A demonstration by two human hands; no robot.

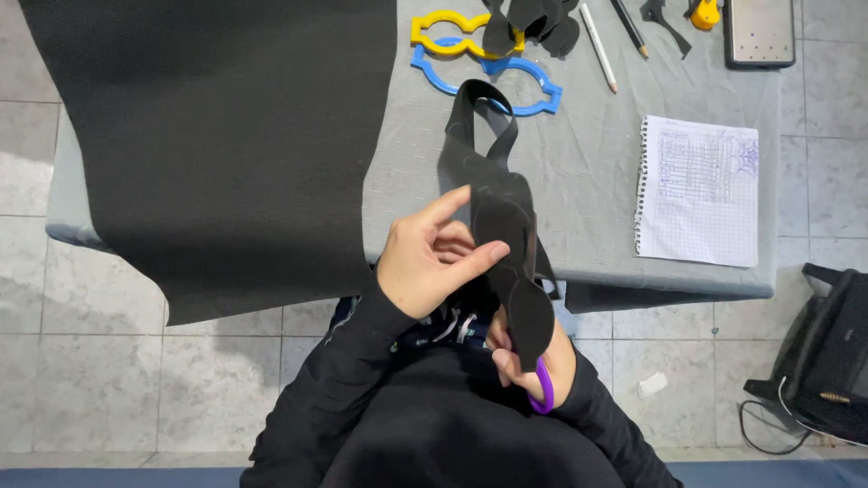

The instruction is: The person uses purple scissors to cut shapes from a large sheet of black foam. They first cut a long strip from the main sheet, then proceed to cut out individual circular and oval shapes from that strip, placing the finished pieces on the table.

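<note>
The black, curvy-edged strip of soft felt-like fabric (502, 226) hangs in the air above the person's lap, just in front of the near edge of the grey cloth-covered table (579, 181). The left hand (429, 258) pinches it between thumb and forefinger, the other fingers curled in. The right hand (533, 361) sits below, mostly hidden behind the strip; its fingers seem closed through the purple-handled scissors (542, 389), though the blades cannot be seen. To cut cleanly, I judge the left hand should keep the strip taut and turn the fabric into the blades, not twist the scissors. A large black sheet (217, 136) drapes over the table's left edge; yellow (443, 29) and blue (479, 79) plastic templates lie toward the far edge, a squared spiral notebook (698, 190) near the right edge.
</note>
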